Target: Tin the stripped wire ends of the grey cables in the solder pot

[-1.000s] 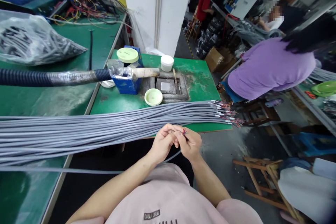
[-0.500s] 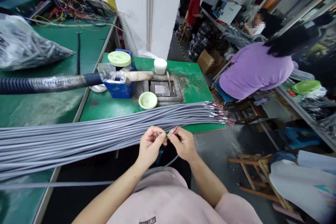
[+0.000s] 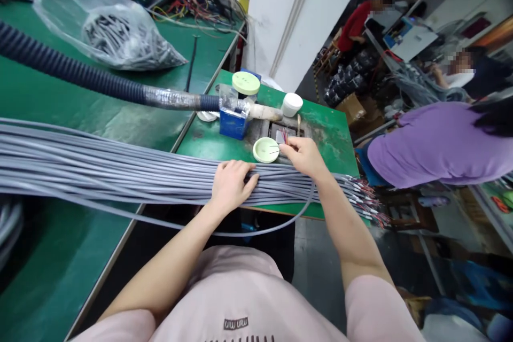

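My right hand point(image 3: 305, 157) pinches the end of a grey cable point(image 3: 264, 233), whose thin coloured wires point(image 3: 285, 134) stick out past my fingertips. They are beside a small pale-green dish point(image 3: 260, 158) and in front of a square recess with a silver surface point(image 3: 278, 140). From that hand the cable loops down and runs off to the left. My left hand point(image 3: 230, 184) lies on a thick bundle of grey cables point(image 3: 160, 171), its fingers stretched over them. At the bundle's right end, stripped coloured wires point(image 3: 371, 200) fan out near the green table's edge.
A ribbed black hose point(image 3: 100, 83) with a pale nozzle ends by the recess, resting on a blue box point(image 3: 233, 124). Behind stand a lidded tub point(image 3: 246, 83) and a white tub point(image 3: 292, 104). A plastic bag point(image 3: 116, 32) lies left. A person in purple point(image 3: 433, 141) sits right.
My hands have parted. The right one has carried the wire ends up to the dish and recess, while the left has moved onto the cable bundle. The whole view has turned left.
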A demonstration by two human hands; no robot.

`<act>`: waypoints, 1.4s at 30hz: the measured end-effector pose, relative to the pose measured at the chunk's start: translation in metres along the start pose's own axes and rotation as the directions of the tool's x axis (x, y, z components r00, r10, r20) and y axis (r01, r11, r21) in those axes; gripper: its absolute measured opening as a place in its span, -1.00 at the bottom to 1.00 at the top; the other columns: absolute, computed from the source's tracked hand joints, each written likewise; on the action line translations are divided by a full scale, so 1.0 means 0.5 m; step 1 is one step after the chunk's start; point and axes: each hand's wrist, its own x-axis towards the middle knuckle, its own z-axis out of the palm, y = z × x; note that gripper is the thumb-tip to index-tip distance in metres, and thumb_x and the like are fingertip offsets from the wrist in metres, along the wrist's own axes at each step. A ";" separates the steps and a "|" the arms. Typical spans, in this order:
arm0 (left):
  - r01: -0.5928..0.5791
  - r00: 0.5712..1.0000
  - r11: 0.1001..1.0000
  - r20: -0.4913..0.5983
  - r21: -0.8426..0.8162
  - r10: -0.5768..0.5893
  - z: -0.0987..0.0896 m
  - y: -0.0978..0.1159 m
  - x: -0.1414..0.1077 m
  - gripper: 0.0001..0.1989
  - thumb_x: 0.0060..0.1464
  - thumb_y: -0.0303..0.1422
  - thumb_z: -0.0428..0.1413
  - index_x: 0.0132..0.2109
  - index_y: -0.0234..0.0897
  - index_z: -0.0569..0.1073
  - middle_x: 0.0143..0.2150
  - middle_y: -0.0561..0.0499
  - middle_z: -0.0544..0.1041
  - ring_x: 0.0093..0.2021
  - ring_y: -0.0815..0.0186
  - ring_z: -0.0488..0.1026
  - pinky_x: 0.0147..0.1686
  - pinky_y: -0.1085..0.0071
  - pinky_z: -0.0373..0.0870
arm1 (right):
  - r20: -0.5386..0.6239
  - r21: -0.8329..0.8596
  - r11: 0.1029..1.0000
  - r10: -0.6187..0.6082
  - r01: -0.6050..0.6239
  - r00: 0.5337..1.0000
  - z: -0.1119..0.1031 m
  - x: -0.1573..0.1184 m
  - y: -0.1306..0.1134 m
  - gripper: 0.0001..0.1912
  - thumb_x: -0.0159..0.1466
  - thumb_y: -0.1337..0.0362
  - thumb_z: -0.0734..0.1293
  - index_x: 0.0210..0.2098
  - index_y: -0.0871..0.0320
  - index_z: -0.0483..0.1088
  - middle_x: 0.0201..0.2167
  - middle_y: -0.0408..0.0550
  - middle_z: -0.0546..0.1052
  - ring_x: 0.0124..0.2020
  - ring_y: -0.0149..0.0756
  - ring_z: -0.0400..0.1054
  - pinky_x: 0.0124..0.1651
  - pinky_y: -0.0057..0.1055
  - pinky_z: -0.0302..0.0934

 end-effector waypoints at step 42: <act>-0.036 0.999 0.998 0.017 -0.046 0.037 -0.001 0.001 -0.004 -0.80 0.21 -0.26 0.00 -0.15 -0.21 0.48 -0.19 0.00 0.58 -0.12 0.19 0.43 -0.10 0.18 0.20 | -0.118 -0.377 0.849 0.352 -0.370 0.929 0.013 0.117 0.190 -0.72 0.11 0.21 0.24 -0.68 0.16 0.30 -0.69 -0.20 0.24 -0.56 -0.39 0.12 -0.44 -0.44 -0.04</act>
